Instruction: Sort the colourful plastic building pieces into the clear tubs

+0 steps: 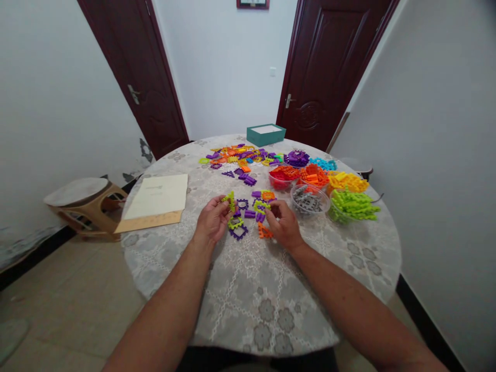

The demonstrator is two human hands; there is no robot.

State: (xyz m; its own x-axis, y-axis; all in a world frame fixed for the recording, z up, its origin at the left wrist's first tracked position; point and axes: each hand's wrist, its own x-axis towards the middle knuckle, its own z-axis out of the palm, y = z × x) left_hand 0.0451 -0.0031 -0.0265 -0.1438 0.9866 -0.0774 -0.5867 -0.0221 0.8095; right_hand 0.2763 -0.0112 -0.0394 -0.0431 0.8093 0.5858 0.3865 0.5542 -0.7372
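Observation:
My left hand (pixel 212 219) holds a lime-green toothed plastic piece (pixel 230 199) between thumb and fingers, just above the round table (pixel 256 289). My right hand (pixel 283 222) pinches another lime-green piece (pixel 261 206) close by. Between the hands lie a purple square frame (pixel 238 232), a lime ring (pixel 235 222), purple blocks (pixel 250 214) and an orange piece (pixel 264 232) by my right thumb.
Clear bowls of sorted pieces stand at the right: red (pixel 279 179), orange (pixel 313 175), grey (pixel 309 200), lime (pixel 351 205), yellow (pixel 346 182). A loose mixed pile (pixel 240 155) and a teal box (pixel 265 134) lie farther back. A paper sheet (pixel 158 195) lies left; a stool (pixel 83 204) stands beside the table.

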